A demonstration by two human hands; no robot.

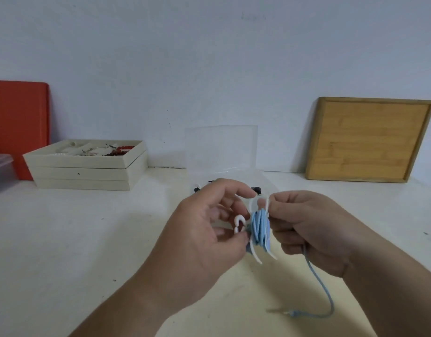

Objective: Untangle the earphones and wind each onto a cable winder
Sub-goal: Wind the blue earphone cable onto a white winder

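A light blue earphone cable [259, 227] is wrapped in a bundle around a white cable winder [240, 224], held above the table between both hands. My left hand [209, 234] pinches the winder's white end from the left. My right hand [309, 229] grips the bundle's right side with thumb and fingers. The cable's loose tail [319, 285] hangs from my right hand and curves down to the plug [288, 313] on the table. White winder tips stick out below the bundle.
A clear plastic box [221, 152] with its lid raised stands just behind my hands, dark earphone parts [257, 190] inside. Stacked beige trays [88, 166] with jewellery, a red board [18, 127] and a grey bin [0, 171] lie at left. A wooden tray [367, 139] leans on the wall at right.
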